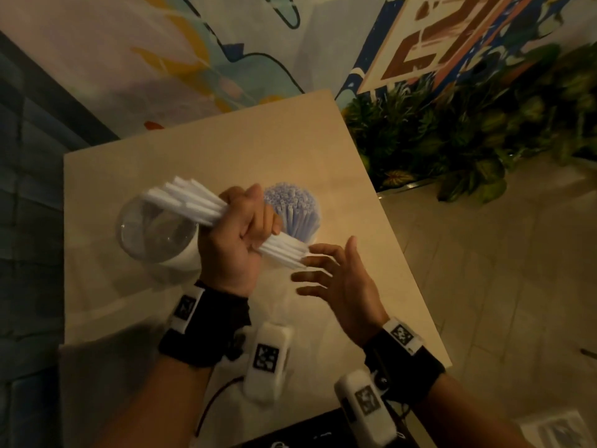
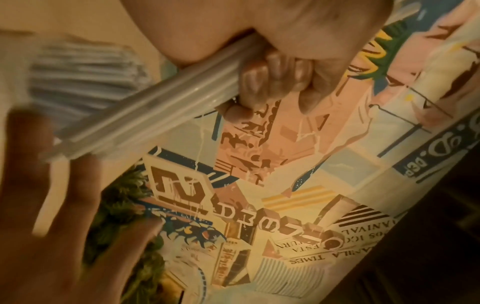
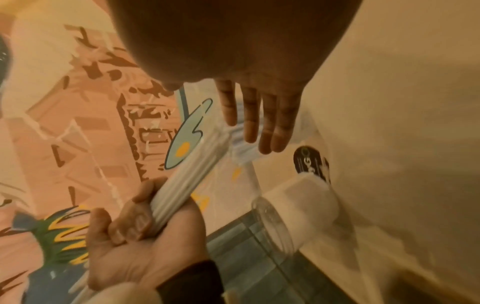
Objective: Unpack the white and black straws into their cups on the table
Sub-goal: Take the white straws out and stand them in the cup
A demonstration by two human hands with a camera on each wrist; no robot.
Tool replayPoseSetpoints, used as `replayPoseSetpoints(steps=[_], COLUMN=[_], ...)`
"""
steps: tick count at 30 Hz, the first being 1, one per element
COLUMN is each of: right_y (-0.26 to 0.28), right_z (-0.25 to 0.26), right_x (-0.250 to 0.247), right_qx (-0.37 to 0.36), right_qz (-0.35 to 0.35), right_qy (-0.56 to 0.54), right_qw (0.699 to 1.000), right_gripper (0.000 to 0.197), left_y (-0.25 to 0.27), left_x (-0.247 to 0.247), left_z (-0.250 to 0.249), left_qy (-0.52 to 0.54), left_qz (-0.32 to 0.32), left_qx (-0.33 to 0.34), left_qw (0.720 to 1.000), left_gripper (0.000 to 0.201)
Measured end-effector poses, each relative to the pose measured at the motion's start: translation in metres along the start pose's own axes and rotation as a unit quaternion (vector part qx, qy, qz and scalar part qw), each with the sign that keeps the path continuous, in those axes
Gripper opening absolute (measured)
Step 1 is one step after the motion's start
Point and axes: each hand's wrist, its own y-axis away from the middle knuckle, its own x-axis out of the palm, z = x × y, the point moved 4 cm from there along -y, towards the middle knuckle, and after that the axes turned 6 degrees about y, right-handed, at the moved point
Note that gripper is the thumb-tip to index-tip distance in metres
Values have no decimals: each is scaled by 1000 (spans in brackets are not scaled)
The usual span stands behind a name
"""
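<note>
My left hand [image 1: 242, 227] grips a bundle of white straws [image 1: 190, 198] around its middle, slanted above the beige table [image 1: 200, 153]. The bundle's upper end hangs over an empty clear cup [image 1: 151, 234] with a white base. My right hand [image 1: 326, 270] is open, and its straight fingers touch the bundle's lower end. Just behind the hands stands a second cup packed with pale bluish straws [image 1: 297, 211]. In the left wrist view my fingers [image 2: 270, 70] curl round the bundle [image 2: 155, 115]. The right wrist view shows my straight fingers [image 3: 259, 119], the bundle [image 3: 192, 174] and the clear cup [image 3: 283, 218].
Green plants [image 1: 468, 130] stand off the table's right edge, above a tiled floor [image 1: 484, 270]. A painted wall [image 1: 161, 59] rises behind the table. A dark object [image 1: 307, 428] lies at the table's near edge.
</note>
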Motion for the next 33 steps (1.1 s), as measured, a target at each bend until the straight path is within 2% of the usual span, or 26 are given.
replayPoseSetpoints(steps=[6,12,16,20,26,28,30,33], right_y=[18,32,34,32,27,28,28,29], right_z=[10,5,4,7,10,11,10,-2], right_x=[-59,-87,-88,-88,-96,-100,-104,-109], right_qx=[-23,-22,-23,-28,-21,-18,-16,17], right_qz=[-61,-90,-91,-88,-108,-122,-130,-121], right_qy=[37,57,67,71,108,148,208,274], right_qw=[997,994,993,993,988,981,969,954], right_gripper=[74,75,75,74,68,57,46,40], left_y=[-46,-50,-48,-50,-50,-49,-47,-36], left_x=[-14,-30,-40,-33,-39,-36,-35,-46], left_z=[22,64,72,67,66,56,42,14], left_qy=[-94,-236,-303,-352,-344,-337,-325,-325], left_qz=[-29,-52,-23,18,4,-6,-19,-79], left_qx=[15,-30,-33,-1,4,20,44,91], left_qw=[995,970,952,936,939,941,945,938], left_gripper=[44,46,39,35,20,14,17,20])
